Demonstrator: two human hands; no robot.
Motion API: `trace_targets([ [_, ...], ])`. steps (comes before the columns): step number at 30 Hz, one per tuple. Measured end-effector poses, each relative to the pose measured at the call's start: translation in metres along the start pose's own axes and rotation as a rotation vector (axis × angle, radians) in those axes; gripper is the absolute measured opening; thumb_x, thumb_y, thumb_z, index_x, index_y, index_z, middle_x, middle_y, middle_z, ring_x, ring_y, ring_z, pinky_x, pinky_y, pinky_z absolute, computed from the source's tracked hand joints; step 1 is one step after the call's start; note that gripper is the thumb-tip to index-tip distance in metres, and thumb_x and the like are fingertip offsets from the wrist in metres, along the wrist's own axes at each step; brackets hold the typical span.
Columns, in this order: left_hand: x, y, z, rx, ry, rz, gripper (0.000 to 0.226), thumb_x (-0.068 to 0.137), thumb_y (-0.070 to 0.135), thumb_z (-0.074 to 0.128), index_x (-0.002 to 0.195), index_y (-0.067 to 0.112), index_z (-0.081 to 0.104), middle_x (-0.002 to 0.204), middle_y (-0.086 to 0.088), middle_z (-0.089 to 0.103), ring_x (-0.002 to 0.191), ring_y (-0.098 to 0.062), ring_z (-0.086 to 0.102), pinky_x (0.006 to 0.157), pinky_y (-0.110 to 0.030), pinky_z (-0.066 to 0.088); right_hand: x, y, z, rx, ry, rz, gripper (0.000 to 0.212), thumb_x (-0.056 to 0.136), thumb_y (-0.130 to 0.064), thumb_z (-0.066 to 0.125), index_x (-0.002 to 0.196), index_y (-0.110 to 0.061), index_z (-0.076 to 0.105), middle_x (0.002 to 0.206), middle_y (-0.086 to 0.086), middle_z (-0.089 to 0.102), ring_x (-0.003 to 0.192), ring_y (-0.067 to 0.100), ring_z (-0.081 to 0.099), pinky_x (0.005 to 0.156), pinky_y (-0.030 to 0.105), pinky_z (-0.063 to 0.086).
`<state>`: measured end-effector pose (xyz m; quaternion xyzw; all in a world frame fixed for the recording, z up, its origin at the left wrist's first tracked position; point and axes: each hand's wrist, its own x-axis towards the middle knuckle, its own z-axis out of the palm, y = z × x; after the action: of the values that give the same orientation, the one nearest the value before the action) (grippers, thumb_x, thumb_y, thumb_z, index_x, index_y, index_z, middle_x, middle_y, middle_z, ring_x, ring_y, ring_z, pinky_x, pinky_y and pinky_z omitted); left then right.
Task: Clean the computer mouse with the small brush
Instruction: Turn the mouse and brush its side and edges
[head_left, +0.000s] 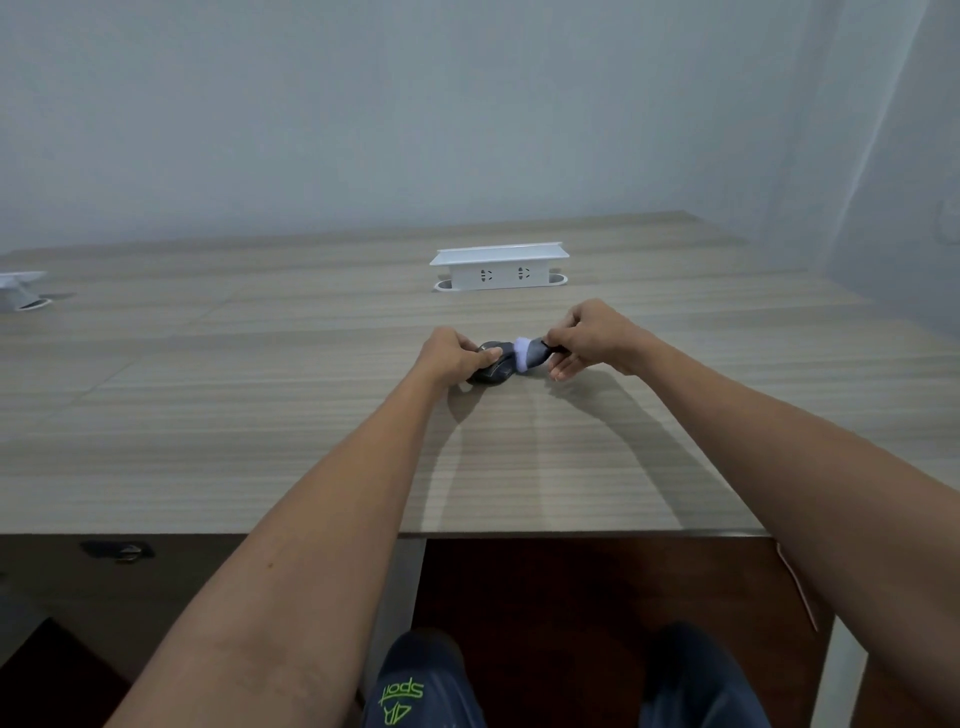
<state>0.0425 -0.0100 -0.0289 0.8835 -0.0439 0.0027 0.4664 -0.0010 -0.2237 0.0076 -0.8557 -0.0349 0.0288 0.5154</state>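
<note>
A dark grey computer mouse (492, 370) lies on the wooden desk (260, 415), a little right of centre. My left hand (453, 356) grips its left side, thumb over the top. My right hand (589, 338) pinches the dark handle of a small brush (529, 355). The brush has pale lilac bristles, and these rest against the right side of the mouse. Part of the mouse is hidden under my left fingers.
A white pop-up power socket box (500, 267) stands on the desk behind the hands. Another white socket unit (18, 291) sits at the far left edge. A grey wall rises behind. The desk's front edge runs near my knees.
</note>
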Motion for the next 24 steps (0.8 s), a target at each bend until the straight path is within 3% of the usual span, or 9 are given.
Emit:
trace_targets([
  [2, 0.000, 0.000, 0.000, -0.009, -0.004, -0.003, 0.041, 0.085, 0.034, 0.079, 0.101, -0.004, 0.077, 0.088, -0.016, 0.072, 0.072, -0.024, 0.062, 0.067, -0.029, 0.050, 0.001, 0.000, 0.004, -0.123, 0.082, -0.042, 0.025, 0.084, 0.001, 0.058, 0.069, 0.001, 0.077, 0.073, 0.024, 0.075, 0.055, 0.029, 0.073, 0.054, 0.026, 0.061],
  [4, 0.000, -0.001, 0.001, -0.009, 0.003, 0.000, 0.041, 0.085, 0.034, 0.079, 0.100, -0.004, 0.077, 0.086, -0.014, 0.071, 0.072, -0.023, 0.061, 0.066, -0.030, 0.049, 0.000, 0.000, 0.009, -0.136, 0.061, -0.078, 0.025, 0.083, 0.001, 0.056, 0.075, 0.002, 0.080, 0.067, 0.019, 0.075, 0.054, 0.028, 0.074, 0.053, 0.026, 0.060],
  [6, 0.001, -0.002, 0.002, -0.012, 0.018, 0.005, 0.042, 0.084, 0.035, 0.080, 0.099, -0.004, 0.077, 0.088, -0.015, 0.072, 0.073, -0.023, 0.062, 0.067, -0.031, 0.050, -0.002, -0.002, 0.011, -0.088, -0.046, -0.078, 0.028, 0.088, 0.000, 0.052, 0.084, 0.003, 0.080, 0.064, 0.017, 0.074, 0.053, 0.025, 0.072, 0.054, 0.026, 0.060],
  [11, 0.000, -0.007, 0.003, -0.009, 0.033, 0.031, 0.041, 0.084, 0.035, 0.079, 0.096, -0.005, 0.077, 0.079, -0.011, 0.068, 0.065, -0.020, 0.057, 0.057, -0.027, 0.044, -0.007, -0.001, 0.006, 0.000, -0.306, -0.004, 0.024, 0.098, -0.007, 0.054, 0.095, 0.007, 0.074, 0.083, 0.030, 0.072, 0.063, 0.028, 0.070, 0.060, 0.029, 0.061],
  [15, -0.001, -0.009, 0.004, 0.010, 0.055, 0.035, 0.041, 0.086, 0.036, 0.077, 0.097, -0.004, 0.077, 0.076, -0.014, 0.067, 0.058, -0.019, 0.053, 0.053, -0.025, 0.040, -0.009, 0.000, 0.007, 0.109, -0.181, 0.037, 0.009, 0.100, -0.006, 0.058, 0.092, 0.000, 0.057, 0.078, 0.029, 0.070, 0.058, 0.030, 0.068, 0.056, 0.031, 0.063],
  [18, 0.000, -0.007, 0.003, 0.019, 0.055, 0.026, 0.040, 0.087, 0.037, 0.076, 0.097, -0.001, 0.077, 0.076, -0.016, 0.068, 0.055, -0.019, 0.052, 0.051, -0.025, 0.039, -0.003, 0.005, 0.005, 0.076, -0.097, 0.033, 0.011, 0.099, -0.009, 0.061, 0.097, 0.002, 0.061, 0.077, 0.025, 0.071, 0.065, 0.035, 0.071, 0.063, 0.032, 0.065],
  [20, 0.000, -0.007, 0.003, 0.017, 0.049, 0.022, 0.039, 0.087, 0.037, 0.076, 0.095, -0.001, 0.077, 0.074, -0.016, 0.067, 0.054, -0.019, 0.052, 0.053, -0.026, 0.039, 0.000, 0.008, 0.006, 0.039, -0.104, 0.023, 0.017, 0.100, -0.010, 0.061, 0.100, 0.006, 0.066, 0.079, 0.025, 0.072, 0.072, 0.037, 0.072, 0.068, 0.033, 0.065],
  [24, 0.001, -0.009, 0.004, 0.004, 0.059, 0.028, 0.040, 0.087, 0.035, 0.076, 0.093, -0.004, 0.076, 0.076, -0.017, 0.068, 0.061, -0.021, 0.055, 0.062, -0.027, 0.042, -0.003, 0.005, 0.009, 0.013, -0.250, 0.001, 0.023, 0.099, -0.012, 0.060, 0.104, 0.008, 0.070, 0.082, 0.025, 0.074, 0.066, 0.029, 0.071, 0.062, 0.028, 0.061],
])
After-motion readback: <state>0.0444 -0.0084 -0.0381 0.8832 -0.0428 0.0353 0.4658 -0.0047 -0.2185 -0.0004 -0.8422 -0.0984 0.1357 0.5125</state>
